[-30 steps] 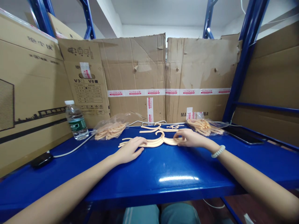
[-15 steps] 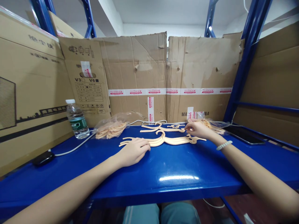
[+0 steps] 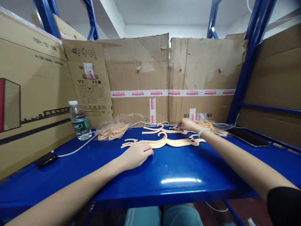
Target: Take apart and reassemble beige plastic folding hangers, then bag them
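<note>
Cream-coloured clothes hangers (image 3: 178, 142) lie stacked on the blue shelf top, a curved hook (image 3: 162, 135) at their middle. My left hand (image 3: 137, 154) is closed over their left arms, whose ends stick out beyond it. Behind them lies another cream hanger (image 3: 152, 129). My right hand (image 3: 189, 125) reaches over to that hanger's right side, fingertips pinched at a small cream hook-shaped piece (image 3: 174, 127). Its fingers partly cover the piece. A curved cream piece (image 3: 195, 141) rests at the stack's right end, partly behind my right forearm.
Clear bags of cream pieces (image 3: 113, 130) stand at the left, with another bag (image 3: 217, 129) at the right. A water bottle (image 3: 80, 122), black device (image 3: 46, 159) and dark phone (image 3: 248, 137) lie around. Cardboard (image 3: 138, 75) walls the back; blue posts (image 3: 246, 62) flank it.
My right hand has moved left and slightly back, from the stack's right end to the small piece behind. My left hand stays on the hangers. The view has shifted slightly.
</note>
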A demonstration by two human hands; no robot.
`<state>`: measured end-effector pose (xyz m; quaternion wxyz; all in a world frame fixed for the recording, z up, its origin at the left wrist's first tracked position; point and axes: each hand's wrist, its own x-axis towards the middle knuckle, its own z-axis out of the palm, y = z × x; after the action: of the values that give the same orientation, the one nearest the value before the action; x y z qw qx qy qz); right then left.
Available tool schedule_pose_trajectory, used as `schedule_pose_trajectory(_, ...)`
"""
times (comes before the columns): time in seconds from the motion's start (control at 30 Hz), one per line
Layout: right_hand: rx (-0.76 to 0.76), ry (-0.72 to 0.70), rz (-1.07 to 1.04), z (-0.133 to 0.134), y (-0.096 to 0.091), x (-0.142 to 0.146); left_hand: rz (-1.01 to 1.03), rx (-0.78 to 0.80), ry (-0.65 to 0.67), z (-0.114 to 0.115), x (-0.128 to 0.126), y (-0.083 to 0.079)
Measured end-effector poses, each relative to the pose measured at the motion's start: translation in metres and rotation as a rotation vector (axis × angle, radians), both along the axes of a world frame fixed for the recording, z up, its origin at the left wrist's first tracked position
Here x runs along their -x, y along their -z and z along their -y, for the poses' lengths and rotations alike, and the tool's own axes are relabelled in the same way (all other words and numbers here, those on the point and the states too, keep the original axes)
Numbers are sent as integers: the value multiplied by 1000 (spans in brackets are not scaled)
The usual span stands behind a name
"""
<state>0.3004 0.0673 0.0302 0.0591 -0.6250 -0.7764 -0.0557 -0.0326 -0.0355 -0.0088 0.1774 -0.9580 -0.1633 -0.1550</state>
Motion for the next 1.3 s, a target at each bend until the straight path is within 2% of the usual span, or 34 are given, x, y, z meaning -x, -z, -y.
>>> schedule_pose_trajectory(0.13,43,24,12,-19,2,11,10,7,-4,1,0,1)
schedule_pose_trajectory(0.3,60,46,4,-27,10,17,24,41,-5,1,-2,2)
schedule_pose_trajectory(0.53,-3,-8,-161,-25,12,15,117,235,-2,3,-2,0)
schedule_pose_trajectory(0.7,-160,-101,-462,-5,-1,7,303,531,7,10,-6,-2)
schedule_pose_trajectory(0.87,-314,-293,-857,44,-6,28,517,1036,52,18,-16,-6)
schedule_pose_trajectory(1.0,-252,-485,-1055,90,5,67,644,1406,86,23,-20,-5)
schedule_pose_trajectory(1.1,-133,-651,-1145,113,18,95,792,1620,72,23,-21,-3)
schedule_pose_trajectory(1.17,-110,-770,-1097,122,24,108,910,1719,48,21,-21,0)
schedule_pose_trajectory(1.3,-239,-919,-757,131,27,116,1105,1752,-36,14,-21,4)
